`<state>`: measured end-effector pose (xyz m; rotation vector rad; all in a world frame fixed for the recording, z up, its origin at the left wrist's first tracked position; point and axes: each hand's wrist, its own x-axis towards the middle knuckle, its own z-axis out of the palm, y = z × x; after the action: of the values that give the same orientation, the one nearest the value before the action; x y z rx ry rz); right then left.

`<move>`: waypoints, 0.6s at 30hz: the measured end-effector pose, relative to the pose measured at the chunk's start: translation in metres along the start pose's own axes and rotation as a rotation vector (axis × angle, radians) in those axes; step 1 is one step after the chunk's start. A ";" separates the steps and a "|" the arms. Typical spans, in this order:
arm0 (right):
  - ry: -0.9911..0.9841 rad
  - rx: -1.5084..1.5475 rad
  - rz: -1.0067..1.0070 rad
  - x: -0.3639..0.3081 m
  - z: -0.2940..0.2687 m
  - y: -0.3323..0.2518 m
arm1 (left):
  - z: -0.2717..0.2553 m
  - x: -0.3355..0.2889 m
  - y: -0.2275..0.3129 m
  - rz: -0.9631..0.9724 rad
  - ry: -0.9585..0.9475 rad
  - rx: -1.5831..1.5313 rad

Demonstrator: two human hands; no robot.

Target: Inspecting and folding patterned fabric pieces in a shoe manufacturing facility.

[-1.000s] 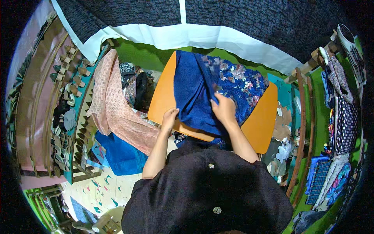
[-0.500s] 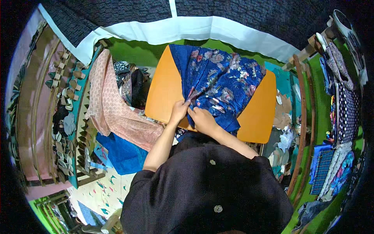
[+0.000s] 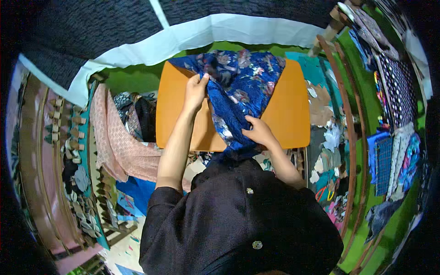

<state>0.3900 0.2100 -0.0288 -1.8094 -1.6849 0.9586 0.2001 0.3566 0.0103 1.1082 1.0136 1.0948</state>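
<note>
Dark blue floral cloth (image 3: 245,78) lies bunched across an orange board-like tabletop (image 3: 286,110), its near end hanging over the front edge against my black shirt. My left hand (image 3: 196,93) pinches the cloth's left edge between thumb and fingers, lifted a little off the board. Lower and to the right, my right hand (image 3: 261,131) is closed on another edge of the same cloth. Between the two hands a fold runs slantwise toward me.
Peach patterned fabric (image 3: 107,137) drapes at the left over a wooden frame, with blue cloth (image 3: 137,192) below it. Wooden racks (image 3: 57,119) stand farther left. Fabric scraps (image 3: 327,160) pile up at the right, beside a wooden rail (image 3: 346,114) and hanging garments (image 3: 396,87).
My hands, formerly together near the middle, have moved apart. The left went up and left with the cloth edge; the right went slightly right. The cloth folded inward, and the view shifted.
</note>
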 end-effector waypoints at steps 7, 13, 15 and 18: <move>-0.431 1.352 0.421 -0.023 -0.018 0.053 | -0.003 0.029 0.042 0.090 -0.028 -0.290; 0.162 -0.062 -0.087 -0.021 0.047 0.050 | 0.014 0.026 0.075 -0.028 -0.051 -0.361; -0.150 0.043 -0.035 -0.020 0.086 0.046 | 0.004 0.025 0.083 -0.048 -0.109 -0.395; -0.196 0.731 -0.141 -0.031 0.117 0.047 | 0.012 0.026 0.103 -0.079 -0.093 -0.427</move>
<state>0.3312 0.1604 -0.1330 -1.1280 -1.2876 1.4780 0.2014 0.3903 0.1119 0.7595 0.7010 1.1203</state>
